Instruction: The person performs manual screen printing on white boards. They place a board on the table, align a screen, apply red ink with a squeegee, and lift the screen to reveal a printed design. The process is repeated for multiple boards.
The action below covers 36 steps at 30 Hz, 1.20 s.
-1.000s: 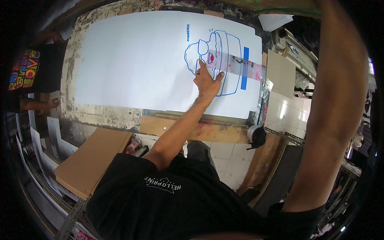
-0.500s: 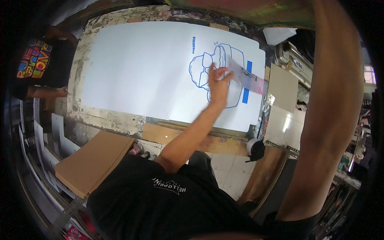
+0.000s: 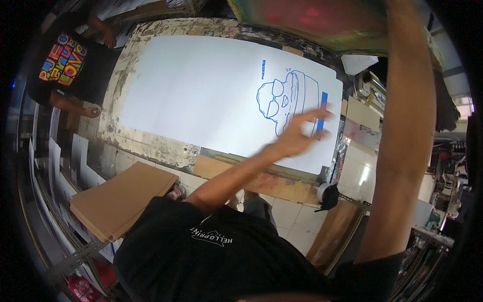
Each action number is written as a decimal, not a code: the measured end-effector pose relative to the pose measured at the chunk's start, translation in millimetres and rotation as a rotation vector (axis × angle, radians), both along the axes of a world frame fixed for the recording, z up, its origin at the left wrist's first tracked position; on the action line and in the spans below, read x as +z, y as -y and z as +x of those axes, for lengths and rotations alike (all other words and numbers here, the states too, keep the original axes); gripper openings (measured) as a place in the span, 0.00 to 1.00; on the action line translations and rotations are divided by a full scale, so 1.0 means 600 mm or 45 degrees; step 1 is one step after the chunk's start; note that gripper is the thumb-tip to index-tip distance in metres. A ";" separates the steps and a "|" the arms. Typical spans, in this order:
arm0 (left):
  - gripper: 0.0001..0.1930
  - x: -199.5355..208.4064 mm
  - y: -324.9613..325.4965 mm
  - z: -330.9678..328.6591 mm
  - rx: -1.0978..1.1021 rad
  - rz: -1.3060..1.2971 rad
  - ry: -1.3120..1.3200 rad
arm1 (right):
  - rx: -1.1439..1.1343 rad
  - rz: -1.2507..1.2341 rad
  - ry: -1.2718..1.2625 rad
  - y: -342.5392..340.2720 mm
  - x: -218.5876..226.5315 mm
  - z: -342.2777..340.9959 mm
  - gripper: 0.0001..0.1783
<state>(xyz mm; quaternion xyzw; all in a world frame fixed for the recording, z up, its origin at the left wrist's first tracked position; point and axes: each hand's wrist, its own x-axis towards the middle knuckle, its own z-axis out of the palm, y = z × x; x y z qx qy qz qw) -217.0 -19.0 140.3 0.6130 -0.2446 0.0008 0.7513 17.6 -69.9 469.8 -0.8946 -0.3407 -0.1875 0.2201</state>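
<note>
My left hand [image 3: 301, 132] is over the right part of a large white sheet [image 3: 191, 90], its fingers apart, blurred by motion and holding nothing. Beneath it is a blue line drawing [image 3: 273, 100] of a character in sunglasses, with a solid blue bar [image 3: 324, 103] by the fingertips. Just past the sheet's right edge, a see-through strip with pinkish marks [image 3: 358, 133] shows faintly. My right arm [image 3: 407, 126] is raised along the right side. Its hand is out of the picture beyond the top edge, near a tilted-up, colour-stained screen [image 3: 312, 22].
A paint-worn table [image 3: 118, 121] carries the sheet. At its far left stands another person [image 3: 63, 65], one hand [image 3: 91, 111] beside the table end. Brown cardboard [image 3: 123, 199] is stacked at lower left. A tape roll [image 3: 324, 194] hangs at the near right corner.
My left hand has moved right and let go of the see-through strip it held over the drawing. The view has shifted, and more of the raised screen shows.
</note>
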 end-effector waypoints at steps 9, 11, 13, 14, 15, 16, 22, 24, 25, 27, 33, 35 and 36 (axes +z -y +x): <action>0.41 0.016 -0.346 -0.022 1.104 -0.036 -0.186 | -0.221 0.044 -0.059 -0.031 -0.053 -0.144 0.22; 0.46 0.056 -0.354 -0.019 0.900 -0.152 -0.070 | -0.307 0.040 -0.177 -0.033 -0.085 -0.196 0.22; 0.49 0.087 -0.344 -0.023 0.648 -0.371 -0.035 | -0.330 -0.003 -0.133 -0.023 -0.140 -0.252 0.22; 0.52 0.096 -0.336 -0.027 0.510 -0.479 0.008 | -0.315 -0.044 -0.030 -0.019 -0.172 -0.281 0.21; 0.58 0.100 -0.330 -0.033 0.424 -0.529 0.004 | -0.216 -0.128 0.243 -0.019 -0.210 -0.312 0.18; 0.59 0.095 -0.321 -0.046 0.535 -0.468 -0.111 | -0.200 -0.065 0.212 -0.023 -0.245 -0.339 0.17; 0.53 -0.058 -0.317 -0.161 0.783 -0.129 -0.454 | -0.127 0.027 -0.220 -0.026 -0.385 -0.422 0.17; 0.54 -0.128 -0.325 -0.188 0.875 0.065 -0.379 | -0.113 0.095 -0.317 -0.020 -0.428 -0.390 0.16; 0.54 -0.161 -0.325 -0.202 0.912 0.106 -0.390 | -0.149 0.094 -0.318 -0.015 -0.453 -0.363 0.16; 0.53 -0.217 -0.324 -0.218 0.943 0.068 -0.351 | -0.179 0.097 -0.287 -0.010 -0.503 -0.271 0.17; 0.49 -0.277 -0.339 -0.227 1.107 0.572 -0.074 | -0.417 -0.073 -0.218 0.000 -0.629 0.039 0.17; 0.43 -0.275 -0.341 -0.231 1.107 0.553 -0.070 | -0.409 -0.083 -0.144 0.006 -0.659 0.121 0.18; 0.43 -0.274 -0.343 -0.232 1.096 0.559 -0.070 | -0.429 -0.087 -0.116 0.007 -0.675 0.152 0.18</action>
